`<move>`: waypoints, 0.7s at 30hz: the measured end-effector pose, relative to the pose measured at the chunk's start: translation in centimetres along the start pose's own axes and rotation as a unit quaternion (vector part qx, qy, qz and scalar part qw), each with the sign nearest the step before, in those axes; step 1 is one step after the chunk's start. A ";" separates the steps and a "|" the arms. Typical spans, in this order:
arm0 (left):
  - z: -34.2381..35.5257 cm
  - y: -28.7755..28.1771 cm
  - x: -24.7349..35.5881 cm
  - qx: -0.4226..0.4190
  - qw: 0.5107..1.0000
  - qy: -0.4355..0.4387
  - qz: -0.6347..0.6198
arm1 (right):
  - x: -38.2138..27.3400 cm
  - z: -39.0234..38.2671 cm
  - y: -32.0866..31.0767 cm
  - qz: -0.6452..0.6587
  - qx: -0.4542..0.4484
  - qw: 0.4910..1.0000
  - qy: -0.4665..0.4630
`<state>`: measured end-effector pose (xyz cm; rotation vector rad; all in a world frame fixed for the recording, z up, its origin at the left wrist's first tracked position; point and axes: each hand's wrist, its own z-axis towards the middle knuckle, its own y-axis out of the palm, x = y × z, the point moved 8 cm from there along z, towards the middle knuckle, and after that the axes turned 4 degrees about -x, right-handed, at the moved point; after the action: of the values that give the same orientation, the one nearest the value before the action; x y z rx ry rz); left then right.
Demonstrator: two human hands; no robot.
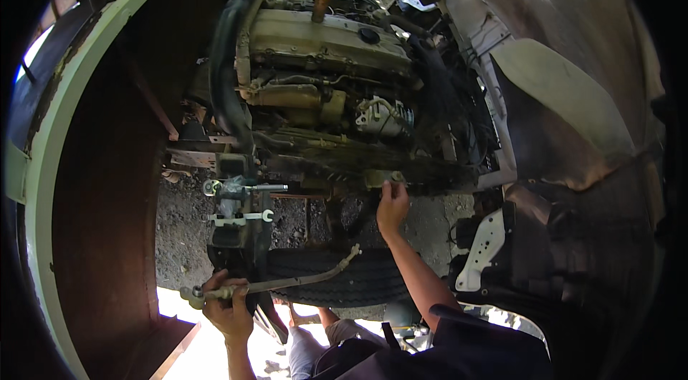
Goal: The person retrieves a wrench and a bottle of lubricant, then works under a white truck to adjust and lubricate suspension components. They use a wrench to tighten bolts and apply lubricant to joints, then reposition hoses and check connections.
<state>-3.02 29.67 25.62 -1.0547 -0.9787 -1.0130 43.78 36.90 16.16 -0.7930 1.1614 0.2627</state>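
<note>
A long, bent, pale metal rod with a jointed end is held over a ribbed black rubber tyre.

To the left of the tyre, the left hand has its grip closed around the rod near the jointed end; the other end reaches free above the tyre. Beyond the tyre, the right hand has its fingertips close together at a small tan rounded part; whether this grip holds it, I cannot tell. In my judgement, the step in hand is supporting the rod while the right fingers check this part, and the next move calls for a steady left grip. Beyond the tyre, to its left, lies a silver open-ended wrench. No brand, label or writing is readable.
</note>
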 end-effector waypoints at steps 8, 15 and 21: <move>-0.8 0.1 -1.3 0.050 0.998 -0.041 -0.010 | -11.5 13.2 13.8 0.067 -0.059 0.980 -0.177; -1.3 0.2 -1.8 0.074 0.997 -0.018 0.001 | -19.3 22.9 24.1 -0.048 -0.059 0.970 -0.232; -2.0 -0.1 -1.4 0.093 0.994 -0.049 0.022 | -21.7 19.4 28.3 0.036 -0.159 0.965 -0.207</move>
<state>-3.22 27.98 23.88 -0.9741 -1.1038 -0.8237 32.84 74.49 26.89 -0.9229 0.7600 0.6550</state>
